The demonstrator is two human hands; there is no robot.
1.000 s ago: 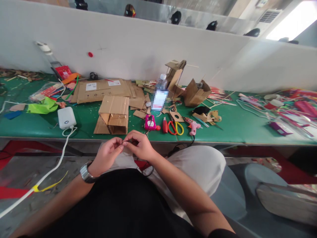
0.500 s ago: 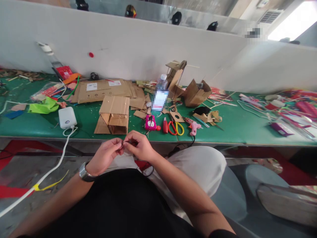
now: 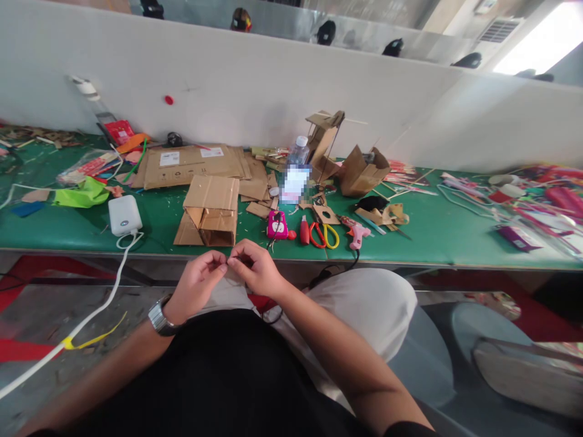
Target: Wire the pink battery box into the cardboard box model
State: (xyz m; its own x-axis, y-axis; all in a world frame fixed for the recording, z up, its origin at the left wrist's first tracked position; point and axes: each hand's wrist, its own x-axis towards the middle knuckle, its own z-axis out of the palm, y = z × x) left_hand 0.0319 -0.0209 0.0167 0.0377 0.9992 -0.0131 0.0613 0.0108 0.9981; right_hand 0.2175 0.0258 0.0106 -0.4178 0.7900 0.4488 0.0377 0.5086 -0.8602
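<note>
My left hand (image 3: 197, 284) and my right hand (image 3: 255, 267) meet above my lap, just in front of the table edge. Fingers on both hands are pinched together, tip to tip; whatever sits between them is too small to make out. Beyond them on the green table (image 3: 410, 233) stands an open cardboard box (image 3: 212, 194). To its right lie a pink box with a white face print (image 3: 277, 225), a red-handled cutter (image 3: 304, 230), scissors with red and yellow handles (image 3: 331, 237) and a pink glue gun (image 3: 357, 232).
A white power bank (image 3: 124, 215) with a thick white cable (image 3: 113, 285) lies at left. Flattened cardboard (image 3: 191, 170), a plastic bottle (image 3: 299, 150) and a cardboard structure (image 3: 324, 139) stand along the back wall. A purple box (image 3: 519, 237) lies at right.
My left hand has turned a little and its thumb now points up toward my right fingertips. The dark bit seen between the fingers is no longer visible. Table objects stay put.
</note>
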